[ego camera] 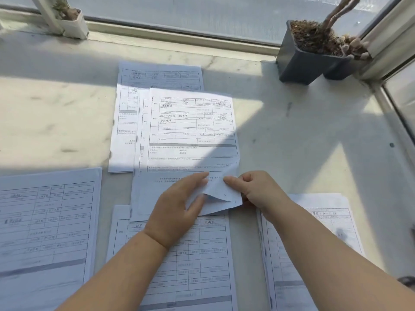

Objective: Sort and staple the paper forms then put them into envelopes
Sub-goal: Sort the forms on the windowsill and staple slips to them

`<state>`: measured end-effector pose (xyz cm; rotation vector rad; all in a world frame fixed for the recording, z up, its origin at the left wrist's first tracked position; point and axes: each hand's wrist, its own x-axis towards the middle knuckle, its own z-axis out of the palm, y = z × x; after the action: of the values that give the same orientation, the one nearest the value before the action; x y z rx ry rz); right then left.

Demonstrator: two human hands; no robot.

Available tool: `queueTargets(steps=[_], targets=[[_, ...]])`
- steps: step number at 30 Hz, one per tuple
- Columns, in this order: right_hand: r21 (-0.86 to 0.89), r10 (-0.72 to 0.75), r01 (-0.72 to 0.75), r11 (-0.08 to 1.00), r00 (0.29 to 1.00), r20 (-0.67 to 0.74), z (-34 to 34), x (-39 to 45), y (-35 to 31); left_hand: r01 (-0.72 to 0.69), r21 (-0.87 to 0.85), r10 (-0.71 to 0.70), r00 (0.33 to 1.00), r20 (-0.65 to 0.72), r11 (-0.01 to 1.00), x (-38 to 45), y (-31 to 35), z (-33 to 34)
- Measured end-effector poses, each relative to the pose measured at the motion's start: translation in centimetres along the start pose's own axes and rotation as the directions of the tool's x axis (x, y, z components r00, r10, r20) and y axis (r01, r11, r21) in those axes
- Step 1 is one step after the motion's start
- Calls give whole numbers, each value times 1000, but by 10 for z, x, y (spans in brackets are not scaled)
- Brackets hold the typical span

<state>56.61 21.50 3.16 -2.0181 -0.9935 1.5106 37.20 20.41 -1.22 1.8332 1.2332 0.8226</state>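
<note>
A printed paper form [190,131] lies in the middle of the stone sill, on top of other sheets. Its near right corner is lifted and bent. My right hand [253,189] pinches that corner between thumb and fingers. My left hand [179,205] lies flat on the lower part of the same form with straight fingers, touching the bent corner. More forms lie around: one stack behind [125,122], one at the left [47,221], one in front under my left arm [202,254], one at the right [325,225]. No stapler or envelope is in view.
A dark plant pot [303,59] with soil stands at the back right by the window frame. A small white pot [74,23] stands at the back left. The window rail runs along the far edge.
</note>
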Motion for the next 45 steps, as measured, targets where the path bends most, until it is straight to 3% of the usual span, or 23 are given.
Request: queueTargets(steps=[4, 8, 14, 19, 23, 29, 35, 39, 45], targets=[[134, 14, -43, 990, 977, 212, -16, -2, 2, 31, -26, -36, 982, -187, 999, 3, 6, 4], [114, 10, -32, 993, 982, 188, -13, 0, 5, 65, -51, -76, 964, -256, 997, 4, 7, 7], [89, 13, -19, 996, 998, 68, -4, 1, 7, 23, -67, -29, 995, -93, 998, 2, 2, 3], [60, 19, -18, 998, 999, -26, 4, 1, 4, -33, 34, 29, 993, 118, 999, 0, -2, -5], [60, 31, -28, 998, 997, -64, 7, 2, 3, -31, -36, 35, 995, 97, 999, 3, -2, -6], [23, 15, -14, 1000, 998, -64, 5, 3, 3, 80, -162, -61, 991, 120, 984, 6, -6, -10], [170, 15, -27, 985, 997, 71, -4, 1, 4, 36, -159, -42, 998, -38, 987, 4, -4, -6], [138, -3, -27, 990, 978, 210, -14, 4, 9, 44, -92, -61, 981, -185, 995, 5, 0, 0], [121, -9, -18, 993, 976, 218, -14, 6, 11, 47, -103, -67, 978, -199, 994, 4, 2, 0]])
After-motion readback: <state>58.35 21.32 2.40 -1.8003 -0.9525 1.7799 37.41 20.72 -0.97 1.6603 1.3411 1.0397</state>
